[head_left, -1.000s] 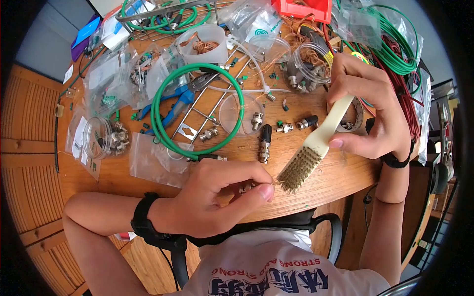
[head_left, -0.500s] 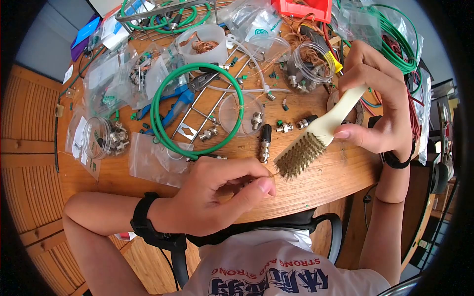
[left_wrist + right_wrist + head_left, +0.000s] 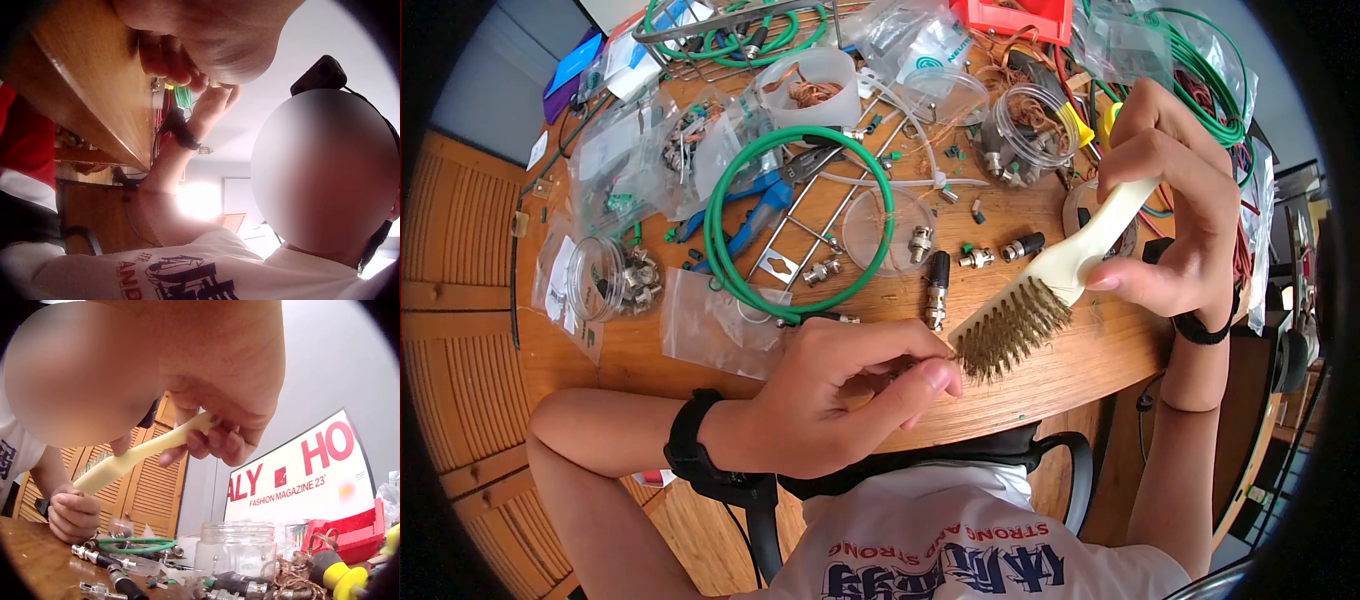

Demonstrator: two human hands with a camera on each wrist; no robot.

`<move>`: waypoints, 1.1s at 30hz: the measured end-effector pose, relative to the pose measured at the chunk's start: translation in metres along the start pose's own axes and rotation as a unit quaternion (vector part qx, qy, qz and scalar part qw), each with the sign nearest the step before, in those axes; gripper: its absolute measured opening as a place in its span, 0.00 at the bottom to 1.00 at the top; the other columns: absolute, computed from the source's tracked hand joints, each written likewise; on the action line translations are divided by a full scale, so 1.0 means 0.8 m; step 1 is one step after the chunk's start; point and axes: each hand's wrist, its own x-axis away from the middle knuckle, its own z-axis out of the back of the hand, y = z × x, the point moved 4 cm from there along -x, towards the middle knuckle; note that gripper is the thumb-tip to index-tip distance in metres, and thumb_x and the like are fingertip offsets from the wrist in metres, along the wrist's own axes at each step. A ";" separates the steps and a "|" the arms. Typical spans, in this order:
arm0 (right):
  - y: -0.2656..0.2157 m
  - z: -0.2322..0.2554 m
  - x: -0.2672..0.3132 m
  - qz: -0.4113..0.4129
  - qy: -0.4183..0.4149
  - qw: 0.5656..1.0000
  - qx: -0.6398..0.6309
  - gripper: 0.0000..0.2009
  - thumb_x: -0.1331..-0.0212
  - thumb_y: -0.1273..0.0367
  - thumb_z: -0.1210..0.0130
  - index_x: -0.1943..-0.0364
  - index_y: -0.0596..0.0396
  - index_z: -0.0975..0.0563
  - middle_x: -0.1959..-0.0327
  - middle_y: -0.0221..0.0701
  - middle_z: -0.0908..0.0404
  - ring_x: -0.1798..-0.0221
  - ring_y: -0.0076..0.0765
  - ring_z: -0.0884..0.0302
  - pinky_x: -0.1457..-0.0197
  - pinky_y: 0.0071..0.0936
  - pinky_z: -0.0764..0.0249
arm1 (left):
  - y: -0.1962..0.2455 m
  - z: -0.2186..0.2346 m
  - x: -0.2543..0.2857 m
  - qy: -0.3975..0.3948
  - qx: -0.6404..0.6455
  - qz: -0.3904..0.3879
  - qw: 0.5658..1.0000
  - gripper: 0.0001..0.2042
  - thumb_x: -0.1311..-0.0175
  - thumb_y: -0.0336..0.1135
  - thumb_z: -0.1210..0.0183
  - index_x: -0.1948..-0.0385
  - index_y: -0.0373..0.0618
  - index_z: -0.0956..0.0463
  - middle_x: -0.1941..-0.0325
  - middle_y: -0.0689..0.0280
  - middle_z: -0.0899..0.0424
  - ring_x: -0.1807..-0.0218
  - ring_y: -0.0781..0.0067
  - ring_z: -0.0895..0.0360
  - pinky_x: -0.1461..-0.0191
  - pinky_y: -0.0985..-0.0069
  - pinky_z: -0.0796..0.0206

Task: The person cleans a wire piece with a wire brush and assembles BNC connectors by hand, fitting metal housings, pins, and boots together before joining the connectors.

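In the head view the right hand [image 3: 1175, 215] grips the cream handle of a brush [image 3: 1090, 250], thumb along its lower side. The brush's brown wire bristles [image 3: 1012, 330] face down toward the person, and its tip meets the fingertips of the left hand [image 3: 830, 395]. That left hand pinches a small, thin copper-coloured piece between thumb and forefinger, mostly hidden by the fingers. From the right wrist view, the brush [image 3: 119, 469] slants down to the left hand [image 3: 75, 515]. The left wrist view shows curled fingers [image 3: 178, 69], their held piece not clear.
A green cable coil [image 3: 718, 235] lies beside blue-handled pliers [image 3: 760, 215]. Metal connectors [image 3: 937, 290] are scattered between the coil and the brush. Farther back stand a white cup [image 3: 840, 110] of copper wire, a clear jar [image 3: 1040, 150] and a red bin [image 3: 1020, 18]; plastic bags [image 3: 720, 335] lie left.
The right hand has shifted up and right, and the brush lies flatter, with its bristle side more visible; its tip has moved slightly left, onto the left fingertips. The left hand has barely moved.
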 end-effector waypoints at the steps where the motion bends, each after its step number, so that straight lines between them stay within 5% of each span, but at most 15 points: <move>1: 0.000 0.000 0.000 0.000 0.000 1.000 0.000 0.31 0.60 0.42 0.24 0.71 0.56 0.21 0.71 0.28 0.30 0.67 0.30 0.32 0.66 0.27 0.41 | -0.001 0.001 0.000 0.000 0.000 0.000 1.000 0.08 0.23 0.29 0.43 0.59 0.35 0.17 0.73 0.67 0.16 0.73 0.87 0.21 0.70 0.83 0.30; 6: 0.001 -0.001 -0.001 -0.004 -0.005 1.000 0.006 0.30 0.61 0.43 0.23 0.71 0.56 0.21 0.70 0.29 0.29 0.67 0.30 0.32 0.65 0.27 0.41 | 0.000 -0.003 0.000 -0.001 -0.008 -0.021 1.000 0.11 0.21 0.26 0.50 0.60 0.31 0.19 0.79 0.69 0.23 0.79 0.86 0.30 0.76 0.82 0.39; 22: 0.002 -0.006 -0.001 -0.010 -0.005 1.000 -0.019 0.29 0.59 0.45 0.25 0.70 0.58 0.22 0.69 0.30 0.30 0.66 0.32 0.32 0.64 0.28 0.40 | 0.001 -0.003 0.000 0.003 -0.014 -0.016 1.000 0.11 0.21 0.28 0.49 0.60 0.33 0.18 0.77 0.71 0.24 0.77 0.87 0.30 0.73 0.83 0.40; 24: 0.000 -0.002 -0.006 0.010 -0.024 0.999 -0.036 0.24 0.58 0.56 0.20 0.66 0.59 0.20 0.68 0.33 0.25 0.65 0.36 0.29 0.60 0.29 0.34 | -0.003 -0.003 0.001 0.003 -0.019 -0.004 1.000 0.11 0.20 0.29 0.49 0.60 0.33 0.19 0.78 0.71 0.24 0.77 0.87 0.31 0.74 0.83 0.41; 33: -0.001 0.004 -0.006 0.005 -0.024 0.999 -0.031 0.23 0.57 0.58 0.20 0.64 0.59 0.19 0.66 0.33 0.22 0.62 0.36 0.25 0.58 0.29 0.30 | -0.002 -0.004 -0.001 -0.001 -0.006 0.004 1.000 0.11 0.18 0.30 0.50 0.59 0.33 0.20 0.77 0.70 0.24 0.78 0.88 0.33 0.74 0.84 0.42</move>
